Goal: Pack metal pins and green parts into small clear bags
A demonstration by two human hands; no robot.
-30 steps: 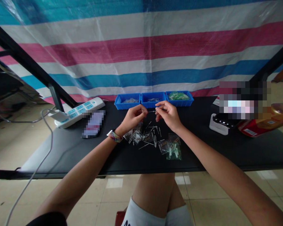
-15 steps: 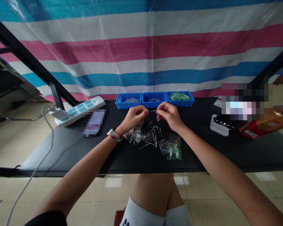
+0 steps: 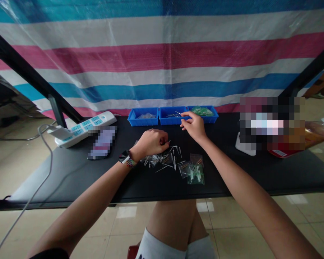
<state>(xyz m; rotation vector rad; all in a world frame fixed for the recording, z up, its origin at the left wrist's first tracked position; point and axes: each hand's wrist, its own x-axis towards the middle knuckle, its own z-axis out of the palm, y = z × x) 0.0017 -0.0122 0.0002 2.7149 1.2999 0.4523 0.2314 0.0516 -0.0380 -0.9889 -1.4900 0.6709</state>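
Head view: right hand (image 3: 193, 124) pinches thin metal pin (image 3: 178, 112) at middle blue bin (image 3: 169, 121), upper centre; binned pins (image 3: 172, 116) suggest partial completion. Loose pins (image 3: 175, 162), frame centre, appear outstanding. Left hand (image 3: 152, 143) curled; hold cannot be determined.

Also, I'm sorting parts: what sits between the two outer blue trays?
A third blue tray, with thin metal pieces in it, as the head view shows.

The flat black desk (image 3: 153, 187) is carrying three blue plastic bins (image 3: 169, 121), loose slim silvery rods (image 3: 175, 163), small clear plastic bags (image 3: 184, 169) and a long white power strip (image 3: 83, 128).
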